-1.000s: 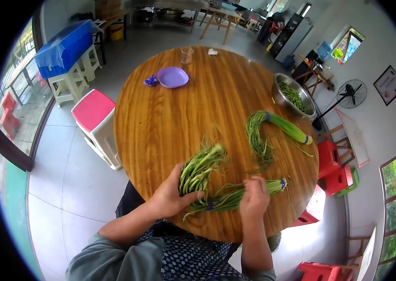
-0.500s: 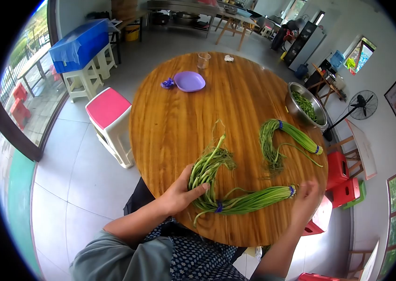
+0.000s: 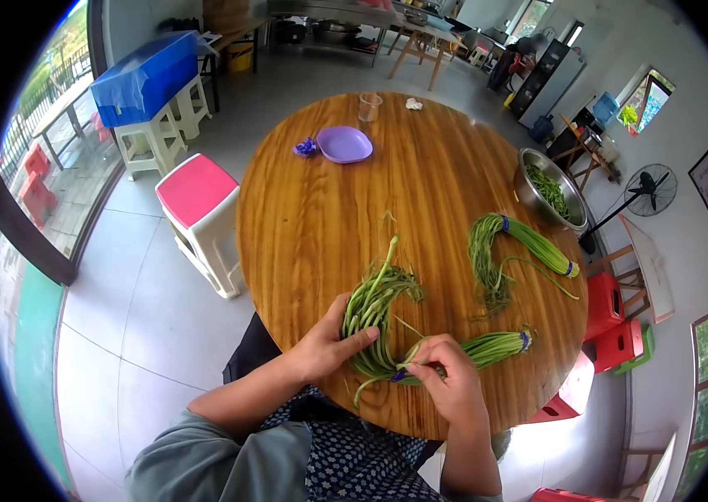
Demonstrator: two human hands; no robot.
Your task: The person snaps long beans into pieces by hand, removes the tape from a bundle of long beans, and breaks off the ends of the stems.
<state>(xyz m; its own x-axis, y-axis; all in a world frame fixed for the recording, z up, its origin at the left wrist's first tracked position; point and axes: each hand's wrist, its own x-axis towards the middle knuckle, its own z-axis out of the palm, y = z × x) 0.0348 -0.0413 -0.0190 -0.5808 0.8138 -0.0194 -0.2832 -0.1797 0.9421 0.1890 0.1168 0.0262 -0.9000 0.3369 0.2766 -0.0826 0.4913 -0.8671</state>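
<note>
A bunch of long green stems, which look like garlic scapes point(image 3: 364, 314), lies bent near the front of the wooden table point(image 3: 312, 226). My left hand point(image 3: 324, 345) is wrapped around its curved, wispy part, thumb on top. My right hand point(image 3: 447, 372) pinches the bunch at the blue band point(image 3: 400, 376) near its middle; the fingertips partly cover the band. Beyond my right hand, the straight end shows a second purple-blue band point(image 3: 525, 340). Another banded bunch of scapes point(image 3: 529, 241) lies farther back on the right, touched by neither hand.
A steel bowl point(image 3: 523, 197) with cut green pieces stands at the table's right edge. Toward the back are a purple plate point(image 3: 344, 145), a heap of purple bands point(image 3: 304, 147), a clear cup point(image 3: 370, 107) and a crumpled tissue point(image 3: 413, 104). A pink-topped stool point(image 3: 196, 191) stands left.
My right hand has moved left from the far banded end of the bunch to the band near its middle, and pinches there. My left hand keeps its hold.
</note>
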